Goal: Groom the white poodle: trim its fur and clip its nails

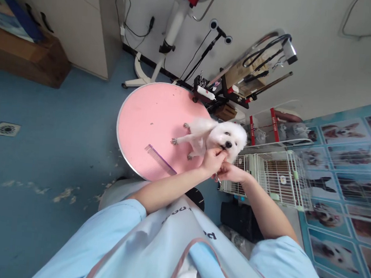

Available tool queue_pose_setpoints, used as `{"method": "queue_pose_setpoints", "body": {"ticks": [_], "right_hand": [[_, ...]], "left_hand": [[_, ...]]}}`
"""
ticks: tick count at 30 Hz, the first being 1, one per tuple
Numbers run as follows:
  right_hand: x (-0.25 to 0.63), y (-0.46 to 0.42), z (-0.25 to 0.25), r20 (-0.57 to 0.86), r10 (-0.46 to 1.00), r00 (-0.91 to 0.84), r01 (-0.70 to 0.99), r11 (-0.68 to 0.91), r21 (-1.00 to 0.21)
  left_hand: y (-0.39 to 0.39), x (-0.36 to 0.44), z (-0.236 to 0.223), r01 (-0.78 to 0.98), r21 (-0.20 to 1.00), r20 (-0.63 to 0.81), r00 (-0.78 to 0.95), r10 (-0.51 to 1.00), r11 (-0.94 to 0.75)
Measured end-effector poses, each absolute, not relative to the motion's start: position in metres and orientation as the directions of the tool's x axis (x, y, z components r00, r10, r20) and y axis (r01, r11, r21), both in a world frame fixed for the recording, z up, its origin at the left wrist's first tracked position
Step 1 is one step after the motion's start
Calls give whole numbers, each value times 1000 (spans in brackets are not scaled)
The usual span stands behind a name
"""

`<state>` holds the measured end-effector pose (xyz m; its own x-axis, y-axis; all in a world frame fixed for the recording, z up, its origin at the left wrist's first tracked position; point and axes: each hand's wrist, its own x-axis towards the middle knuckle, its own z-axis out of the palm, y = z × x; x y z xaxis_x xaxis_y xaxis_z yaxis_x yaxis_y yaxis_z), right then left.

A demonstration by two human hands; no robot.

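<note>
A fluffy white dog (202, 129) is on the round pink grooming table (148, 114), its head at the table's right side and its face turned up to me. My left hand (212, 161) is closed at the dog's muzzle, the fingers pinched against the chin fur below the black nose. Right beside it, my right hand (230, 172) is wrapped round a pair of scissors (218, 180). One metal handle ring shows below the fingers, while the blades are hidden. A purple-backed comb (160, 159) lies on the table, left of the dog.
Behind the table stand a white dryer stand (174, 30) and a tool rack (235, 89) with a white tube (205, 93). White wire cages (279, 177) are at right, near a wall of dog pictures (338, 169). Cabinets (63, 16) and a brown box (27, 56) are upper left.
</note>
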<state>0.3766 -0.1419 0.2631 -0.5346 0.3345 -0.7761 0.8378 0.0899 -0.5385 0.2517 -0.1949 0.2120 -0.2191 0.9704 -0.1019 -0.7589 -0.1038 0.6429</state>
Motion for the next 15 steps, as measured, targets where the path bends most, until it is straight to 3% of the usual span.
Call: {"method": "queue_pose_setpoints", "body": {"ticks": [7,15], "right_hand": [[382,-146,259,-650,482,-588,753,31,-658],[378,-161,256,-626,484,-611,730,39,-682]], "left_hand": [[-196,258,213,-734,678,-87,-128,988,-35],[-198,259,214,-690,724,-75,-92,993,-9]]}}
